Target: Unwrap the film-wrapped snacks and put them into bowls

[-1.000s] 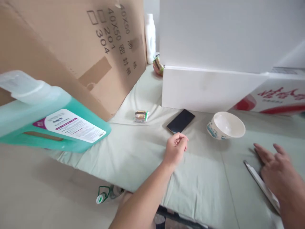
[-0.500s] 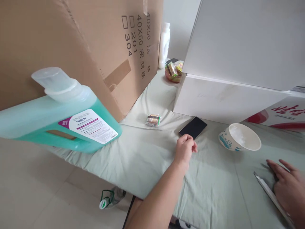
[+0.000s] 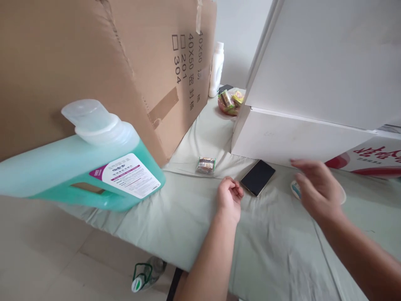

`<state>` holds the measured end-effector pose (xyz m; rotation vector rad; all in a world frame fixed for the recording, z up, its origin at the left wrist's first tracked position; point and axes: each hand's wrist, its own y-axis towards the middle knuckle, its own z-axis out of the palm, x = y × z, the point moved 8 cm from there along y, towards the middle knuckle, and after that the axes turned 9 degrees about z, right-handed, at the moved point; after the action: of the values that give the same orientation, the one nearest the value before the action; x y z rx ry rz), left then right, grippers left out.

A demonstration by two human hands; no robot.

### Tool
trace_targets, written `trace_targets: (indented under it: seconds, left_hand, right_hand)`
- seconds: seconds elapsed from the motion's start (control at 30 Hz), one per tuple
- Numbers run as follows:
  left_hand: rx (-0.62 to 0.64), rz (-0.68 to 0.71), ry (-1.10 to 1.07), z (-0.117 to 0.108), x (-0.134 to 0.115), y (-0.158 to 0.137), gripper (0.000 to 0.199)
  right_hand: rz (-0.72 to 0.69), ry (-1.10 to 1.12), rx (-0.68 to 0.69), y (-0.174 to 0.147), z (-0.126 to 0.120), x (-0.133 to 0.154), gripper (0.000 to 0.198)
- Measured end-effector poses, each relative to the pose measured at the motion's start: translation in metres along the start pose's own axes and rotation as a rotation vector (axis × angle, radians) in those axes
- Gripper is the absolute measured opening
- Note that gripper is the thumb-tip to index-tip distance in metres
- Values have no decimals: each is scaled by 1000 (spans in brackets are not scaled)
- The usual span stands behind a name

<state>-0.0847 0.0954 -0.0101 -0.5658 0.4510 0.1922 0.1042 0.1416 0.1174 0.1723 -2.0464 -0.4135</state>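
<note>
My left hand (image 3: pixel 230 194) rests on the green cloth with its fingers curled in, and nothing shows in it. Just right of it lies a dark-screened phone (image 3: pixel 258 177), apart from the fingers. My right hand (image 3: pixel 319 188), thumb and forefinger apart, is over the paper bowl (image 3: pixel 295 190) and hides most of it; whether they touch I cannot tell. Beyond my left hand is a small wrapped snack (image 3: pixel 206 165).
A big jug of green liquid (image 3: pixel 125 175) stands at the left by a cardboard box (image 3: pixel 175 67). White boxes (image 3: pixel 300 133) back the right side. Farther off are a white bottle (image 3: pixel 216 69) and a basket of packets (image 3: pixel 227 108). Below, a clear bottle (image 3: pixel 155 269) is on the floor.
My right hand has moved up and left from the cloth to the bowl. The slim metal tool beside it is out of sight. My left hand has shifted slightly left, away from the phone.
</note>
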Motion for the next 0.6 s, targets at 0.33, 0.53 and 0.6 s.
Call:
trace_targets:
  seconds: [0.33, 0.53, 0.6]
  left_hand:
    - [-154, -38, -144, -23, -30, 14, 23]
    - [-100, -89, -43, -26, -24, 17, 23]
    - [-107, -116, -21, -28, -22, 18, 23]
  right_hand:
    - [6, -275, 403, 122, 294, 56, 32]
    - [150, -315, 227, 248, 353, 26, 41]
    - [128, -256, 221, 277, 356, 13, 38]
